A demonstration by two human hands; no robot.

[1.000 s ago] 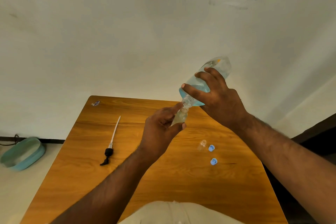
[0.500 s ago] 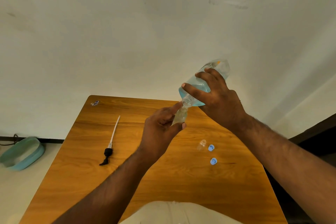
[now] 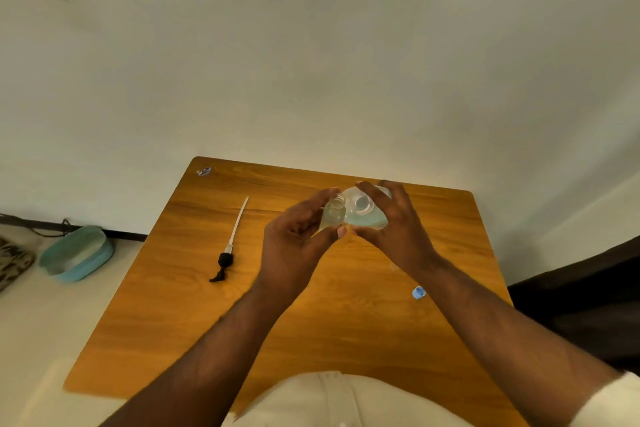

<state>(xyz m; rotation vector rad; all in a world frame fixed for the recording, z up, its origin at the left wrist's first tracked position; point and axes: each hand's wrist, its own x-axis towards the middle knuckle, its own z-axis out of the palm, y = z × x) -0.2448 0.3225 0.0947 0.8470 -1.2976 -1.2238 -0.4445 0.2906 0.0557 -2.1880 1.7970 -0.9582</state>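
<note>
Over the surface point(image 3: 311, 329), toward its 12 o'clock edge, the big bottle point(image 3: 363, 218) is now mouth up in the right hand point(image 3: 401, 239), fingers curled round it. A second ago it was tipped neck-down into the small bottle point(image 3: 332, 218). The left hand point(image 3: 294, 250) pinches that one, touching at the big bottle's 9 o'clock. Pouring looks finished. The pump point(image 3: 228, 246) lies at the hands' 9 o'clock, a cap point(image 3: 418, 292) at 5.

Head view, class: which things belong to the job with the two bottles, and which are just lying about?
In the job: small bottle in the left hand; large bottle of blue liquid in the right hand; blue cap and pump, likely theirs.
Lying about: teal basin off the table; small scrap at its far corner.
</note>
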